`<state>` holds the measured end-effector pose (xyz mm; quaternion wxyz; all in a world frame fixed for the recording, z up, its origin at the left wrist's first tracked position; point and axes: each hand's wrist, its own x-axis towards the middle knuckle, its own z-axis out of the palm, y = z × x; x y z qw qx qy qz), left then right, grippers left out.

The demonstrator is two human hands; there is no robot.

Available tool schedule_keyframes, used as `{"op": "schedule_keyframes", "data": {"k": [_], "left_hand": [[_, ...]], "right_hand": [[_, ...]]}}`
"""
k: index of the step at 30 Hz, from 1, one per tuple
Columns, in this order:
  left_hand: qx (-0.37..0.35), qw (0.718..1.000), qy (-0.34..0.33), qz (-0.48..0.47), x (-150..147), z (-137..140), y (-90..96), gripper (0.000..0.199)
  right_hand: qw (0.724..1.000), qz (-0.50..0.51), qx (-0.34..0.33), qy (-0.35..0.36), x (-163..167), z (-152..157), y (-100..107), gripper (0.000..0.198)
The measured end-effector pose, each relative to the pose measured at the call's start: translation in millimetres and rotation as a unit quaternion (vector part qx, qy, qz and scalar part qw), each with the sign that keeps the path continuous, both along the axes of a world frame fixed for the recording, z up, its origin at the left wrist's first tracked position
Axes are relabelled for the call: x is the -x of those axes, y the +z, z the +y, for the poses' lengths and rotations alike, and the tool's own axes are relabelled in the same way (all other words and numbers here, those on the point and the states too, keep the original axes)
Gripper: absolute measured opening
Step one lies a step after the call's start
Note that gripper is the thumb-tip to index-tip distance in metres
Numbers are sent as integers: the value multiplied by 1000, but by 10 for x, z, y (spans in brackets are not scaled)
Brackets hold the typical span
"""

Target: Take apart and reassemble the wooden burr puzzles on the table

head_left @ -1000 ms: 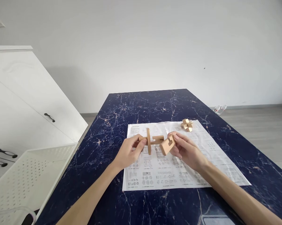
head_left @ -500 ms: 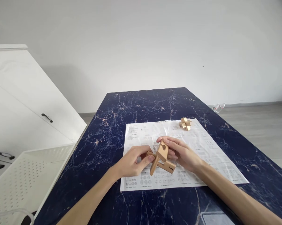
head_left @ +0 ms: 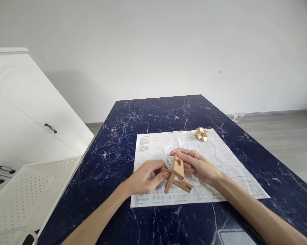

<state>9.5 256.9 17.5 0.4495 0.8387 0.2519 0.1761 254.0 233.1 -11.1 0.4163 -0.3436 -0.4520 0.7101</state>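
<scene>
Two crossed wooden pieces (head_left: 169, 183) sit pinched by the left hand (head_left: 147, 178), seemingly for steadiness; the right hand (head_left: 199, 167) holds a slotted block (head_left: 178, 171) by its upper end, leaving its face bare. Beneath lies a printed sheet (head_left: 235, 178), a wooden knot (head_left: 201, 134) beyond, apparently out of the way.

The wooden pieces (head_left: 178, 169) look smooth, the paper sheet (head_left: 232, 173) creased.

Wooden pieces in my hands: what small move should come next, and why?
Perhaps tilt the slotted piece slightly with the right hand to check its alignment: its lower end overlaps the crossed pieces in the left hand in this view, but contact is unclear.
</scene>
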Motion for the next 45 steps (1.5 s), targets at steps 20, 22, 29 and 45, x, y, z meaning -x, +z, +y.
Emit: {"op": "schedule_keyframes", "data": {"k": [20, 22, 29, 45], "left_hand": [[22, 999, 21, -20, -27, -17, -105, 35], [26, 999, 22, -18, -26, -21, -114, 35], [41, 998, 34, -23, -55, -24, -105, 37], [139, 983, 112, -40, -11, 168, -123, 50]], "right_hand": [[997, 49, 34, 47, -17, 0, 33, 35], [996, 51, 40, 55, -29, 4, 27, 34], [997, 37, 27, 63, -46, 8, 29, 35], [992, -59, -93, -65, 73, -54, -18, 33]]}}
